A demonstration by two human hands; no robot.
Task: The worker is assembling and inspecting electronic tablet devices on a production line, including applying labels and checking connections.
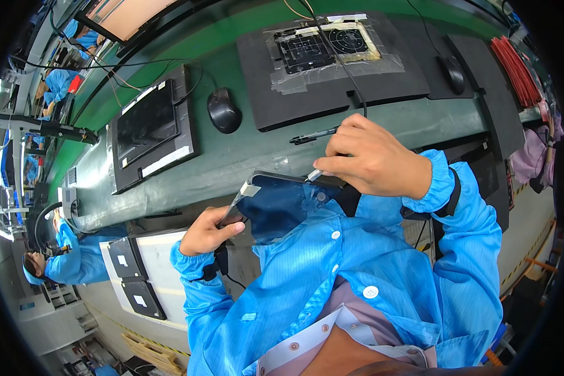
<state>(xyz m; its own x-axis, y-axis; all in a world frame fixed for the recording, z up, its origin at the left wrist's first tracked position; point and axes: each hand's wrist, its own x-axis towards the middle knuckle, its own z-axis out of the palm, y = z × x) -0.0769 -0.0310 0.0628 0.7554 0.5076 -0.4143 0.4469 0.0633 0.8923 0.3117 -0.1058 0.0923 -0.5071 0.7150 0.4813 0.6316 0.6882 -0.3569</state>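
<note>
My left hand [208, 232] is closed on one side of a dark, glossy tablet [279, 210], holding it tilted in front of my chest. A pale block-like piece [250, 188] sits at the tablet's upper left corner. My right hand [373, 156] pinches a small light-coloured cable plug [314, 175] at the tablet's upper edge; whether it is seated in a port, I cannot tell. From that hand a dark cable [339, 59] runs up over the bench. Just beyond my right fingers, a black pen [313, 135] lies on the bench.
The green bench [257, 147] carries a black mouse [224, 110], a tablet on a dark stand [147, 122] and a black board with a taped panel [323, 47]. Another mouse [451, 74] and red strips [515, 70] are at right. Dark devices [126, 258] lie left; a co-worker [75, 260] sits beyond.
</note>
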